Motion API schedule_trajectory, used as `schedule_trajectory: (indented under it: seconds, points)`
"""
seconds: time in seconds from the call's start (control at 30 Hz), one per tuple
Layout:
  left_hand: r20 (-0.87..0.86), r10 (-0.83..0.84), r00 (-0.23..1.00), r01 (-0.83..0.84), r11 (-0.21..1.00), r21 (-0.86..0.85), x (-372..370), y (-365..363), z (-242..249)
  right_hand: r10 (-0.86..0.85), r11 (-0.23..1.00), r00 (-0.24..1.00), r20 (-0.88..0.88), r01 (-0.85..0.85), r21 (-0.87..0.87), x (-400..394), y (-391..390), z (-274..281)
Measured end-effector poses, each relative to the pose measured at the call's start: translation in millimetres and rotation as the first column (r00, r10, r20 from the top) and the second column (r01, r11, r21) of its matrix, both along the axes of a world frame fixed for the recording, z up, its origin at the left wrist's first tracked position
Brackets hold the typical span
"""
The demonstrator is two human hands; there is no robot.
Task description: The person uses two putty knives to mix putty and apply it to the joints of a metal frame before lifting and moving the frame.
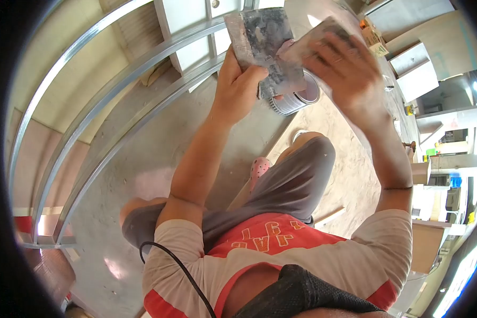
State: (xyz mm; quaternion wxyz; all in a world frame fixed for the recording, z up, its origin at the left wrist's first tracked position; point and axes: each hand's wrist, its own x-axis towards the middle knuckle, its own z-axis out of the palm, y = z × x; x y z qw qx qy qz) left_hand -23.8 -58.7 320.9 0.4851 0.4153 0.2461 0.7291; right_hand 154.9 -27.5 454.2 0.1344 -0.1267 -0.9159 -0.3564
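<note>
Plate [264, 32] is mottled gry/blk, clog [258, 169] pink w/ dk dots, trousers [299, 177] gry, shirt [281, 241] red/off-wht

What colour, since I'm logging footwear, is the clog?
The clog is pink with dark dots, best seen in the head view.

Shirt [270, 239] front has the only lettering I can make out from here: outlined caps, approx. two rows, on the red chest panel. Creased & odd angle, so can't swear to a word; one looks like a "G". Tin [288, 107] has small print-like marks round its side, illegible. Cardboard box [373, 37], marks too small 2 read.
</note>
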Motion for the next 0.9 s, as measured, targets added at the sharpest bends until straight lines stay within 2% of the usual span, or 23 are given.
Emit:
schedule_trajectory:
  seconds: [0.03, 0.13, 0.27, 0.3, 0.33, 0.4, 0.43, 0.53, 0.57, 0.67, 0.73, 0.83, 0.9]
  points:
    - [-0.030, 0.001, 1.000, -0.001, 1.000, 0.001, 0, 0, -1, -0.026, 0.999, 0.997, -0.072, 0.024, -0.030, -5, -3, 9]
    - [0.129, -0.052, 0.990, 0.054, 0.999, -0.007, 2, -5, 7, 0.077, 0.996, 0.994, -0.080, -0.081, -0.047, -4, 7, 5]
    - [0.252, -0.079, 0.964, 0.107, 0.989, -0.099, -8, -7, 12, -0.038, 0.999, 0.999, -0.010, 0.038, -0.035, -9, -5, 16]
    - [0.288, -0.090, 0.954, 0.130, 0.984, -0.123, -10, -10, 16, 0.003, 1.000, 0.996, -0.087, -0.005, -0.020, -9, 2, 16]
    - [0.322, -0.104, 0.941, 0.158, 0.977, -0.146, -11, -11, 18, 0.025, 1.000, 0.999, -0.044, -0.025, 0.005, -9, 5, 12]
    - [0.308, -0.120, 0.944, 0.164, 0.979, -0.119, -12, -10, 18, 0.064, 0.996, 0.997, 0.038, -0.066, 0.054, -7, 8, 2]
    - [0.301, -0.126, 0.945, 0.165, 0.980, -0.107, -13, -9, 17, 0.014, 0.998, 0.999, 0.052, -0.017, 0.052, -8, 6, 5]
    - [0.250, -0.142, 0.958, 0.163, 0.984, -0.065, -12, -7, 13, 0.036, 0.999, 0.994, -0.100, -0.037, -0.010, -13, 16, 7]
    - [0.241, -0.133, 0.961, 0.155, 0.985, -0.074, -11, -7, 14, 0.090, 0.994, 0.994, -0.055, -0.094, -0.060, -13, 19, -2]
    - [0.220, -0.078, 0.972, 0.102, 0.990, -0.099, -15, -6, 12, -0.008, 0.999, 1.000, 0.011, 0.009, -0.045, -18, 10, 0]
    - [0.212, -0.027, 0.977, 0.052, 0.992, -0.111, -17, 1, 5, 0.033, 0.999, 0.999, 0.002, -0.033, -0.006, -19, 14, 9]
    - [0.228, -0.051, 0.972, 0.084, 0.986, -0.141, -22, -3, 9, 0.085, 0.996, 0.996, 0.027, -0.085, -0.001, -19, 14, 3]
    - [0.260, -0.083, 0.962, 0.118, 0.986, -0.122, -22, -4, 15, 0.038, 0.999, 0.999, -0.006, -0.038, 0.031, -20, 15, 14]
